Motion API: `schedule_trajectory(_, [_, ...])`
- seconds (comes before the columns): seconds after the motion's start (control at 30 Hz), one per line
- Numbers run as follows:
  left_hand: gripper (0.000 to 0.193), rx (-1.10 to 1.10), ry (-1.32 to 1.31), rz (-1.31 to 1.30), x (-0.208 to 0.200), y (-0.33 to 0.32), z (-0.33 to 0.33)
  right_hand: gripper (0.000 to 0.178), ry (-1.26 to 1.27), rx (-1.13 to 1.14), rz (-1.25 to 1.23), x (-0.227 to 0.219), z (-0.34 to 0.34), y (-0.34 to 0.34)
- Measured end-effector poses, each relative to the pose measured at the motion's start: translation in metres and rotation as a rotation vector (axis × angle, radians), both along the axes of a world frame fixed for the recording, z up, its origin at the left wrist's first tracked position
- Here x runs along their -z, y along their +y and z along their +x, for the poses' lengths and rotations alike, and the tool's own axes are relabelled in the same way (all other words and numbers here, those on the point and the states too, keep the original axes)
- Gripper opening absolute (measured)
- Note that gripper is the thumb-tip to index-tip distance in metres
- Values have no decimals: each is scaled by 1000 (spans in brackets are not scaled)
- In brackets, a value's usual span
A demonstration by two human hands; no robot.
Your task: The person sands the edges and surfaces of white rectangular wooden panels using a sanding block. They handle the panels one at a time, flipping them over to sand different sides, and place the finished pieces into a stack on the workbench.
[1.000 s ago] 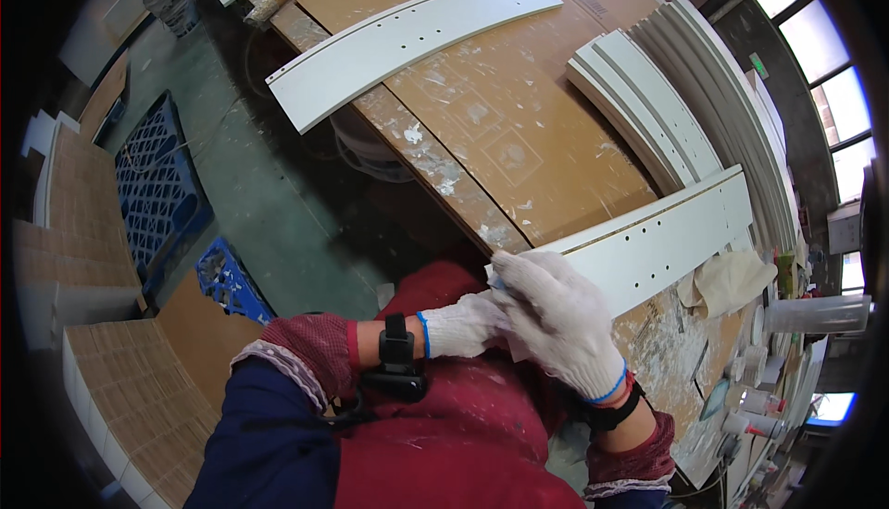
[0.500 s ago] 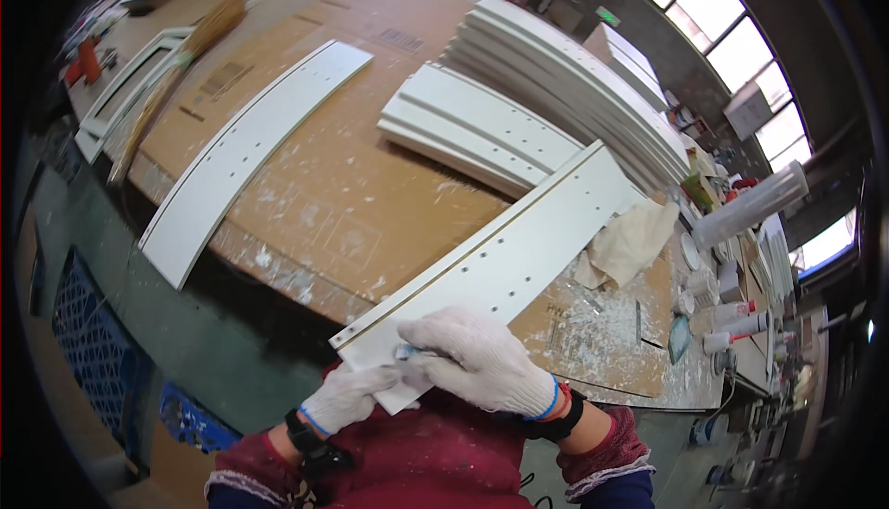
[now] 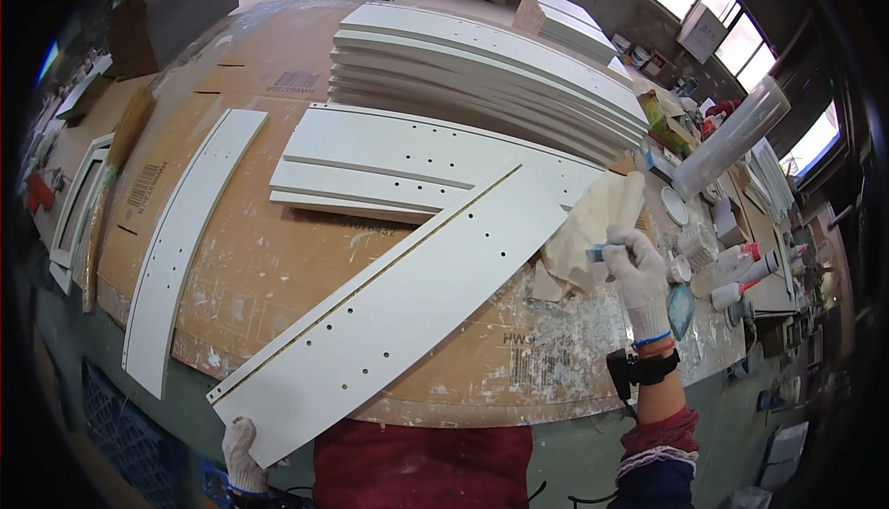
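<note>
A: Which step are you on? Clock centred on the panel, 12 away from you.
B: Looks like a handling step. You steady the white panel [image 3: 384,296] with one hand, small blue piece [image 3: 597,253] in the other. Panel runs 8 to 2 o'clock across the tabletop [image 3: 259,287], near end past its edge, far end overlapping the short pile [image 3: 370,152] at 12.
A: Your hands?
B: Left hand [image 3: 241,453], between 7 and 8: closed on the panel's near end, fingers underneath hidden. Right hand [image 3: 639,273], 3 o'clock: fingertips nearly together, pinching the blue piece, which pokes out toward 9. You're off the panel on that side.
A: Touching the beige cloth [image 3: 593,226]?
B: Can't tell. It's right beside your right hand, between 2 and 3.
A: What does your next move call for?
B: My read: firm left grip, since that end overhangs, and a free right-hand path around the cloth.
</note>
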State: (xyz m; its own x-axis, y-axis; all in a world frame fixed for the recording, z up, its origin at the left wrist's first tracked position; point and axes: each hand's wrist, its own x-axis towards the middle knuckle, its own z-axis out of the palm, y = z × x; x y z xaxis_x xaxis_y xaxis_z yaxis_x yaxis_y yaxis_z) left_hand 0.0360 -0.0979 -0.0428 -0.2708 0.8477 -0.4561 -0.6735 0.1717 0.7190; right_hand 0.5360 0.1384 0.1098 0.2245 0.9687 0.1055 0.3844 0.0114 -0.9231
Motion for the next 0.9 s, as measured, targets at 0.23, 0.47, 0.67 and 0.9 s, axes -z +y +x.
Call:
schedule_trajectory(0.23, [52, -153, 68, -20, 54, -16, -21, 27, -106, -88, 83, 3, 5, 51])
schedule_trajectory(0.47, [61, 17, -154, 61, 62, -29, -45, 28, -394, -111, 156, 25, 19, 80])
schedule_trajectory(0.67, [62, 73, -182, 16, 52, -27, -48, 28, -258, -125, 146, 12, 10, 89])
schedule_trajectory(0.9, [53, 22, 174, -252, 32, -24, -21, 26, -289, -123, 64, -16, 13, 93])
